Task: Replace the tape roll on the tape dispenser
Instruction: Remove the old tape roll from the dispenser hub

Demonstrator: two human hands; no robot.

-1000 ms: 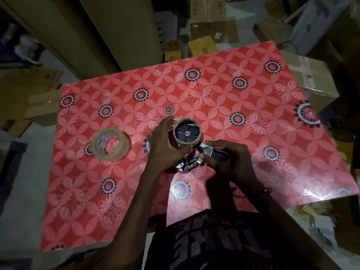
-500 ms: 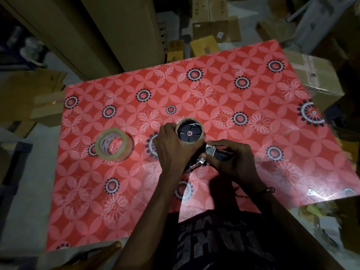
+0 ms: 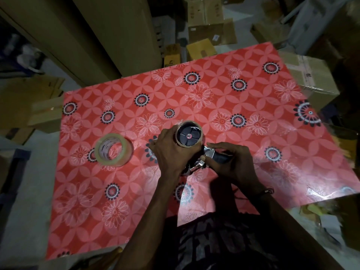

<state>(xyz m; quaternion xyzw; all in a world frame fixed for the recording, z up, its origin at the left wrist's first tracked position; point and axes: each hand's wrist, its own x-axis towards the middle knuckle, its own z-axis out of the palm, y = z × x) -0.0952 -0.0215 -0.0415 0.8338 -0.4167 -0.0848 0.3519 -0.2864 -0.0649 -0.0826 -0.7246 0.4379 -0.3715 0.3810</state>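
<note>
- Two hands I see at work over the middle of the table, and I begin from their fingers.
- The fingers of the left hand [image 3: 171,151] are curled round the side of the empty cardboard core [image 3: 189,134]; they grasp it from its 9 o'clock side, and the thumb I cannot see well.
- The core sits on the black hub of the tape dispenser [image 3: 204,156], its open end turned up to my camera, with a small shiny pin in the middle.
- The fingers of the right hand [image 3: 231,166] are closed round the dark handle of the dispenser; the thumb lies along the top, near the metal part just at 4 o'clock of the core.
- A bright metal piece of the dispenser shows between the two hands, at 6 o'clock of the core; its shape I cannot tell exactly.
- The dispenser is held near the centre of the table; if it touches the cloth, I cannot tell.
- The new tape roll [image 3: 114,150] lies on the table at 9 o'clock of the hands, well apart from them, a little tilted, with its printed inner core visible.
- The table carries a red flowered cloth [image 3: 214,90].
- Many cardboard boxes [image 3: 211,34] stand on the floor at 12 o'clock of the table, and others at 3 o'clock and 9 o'clock.
</note>
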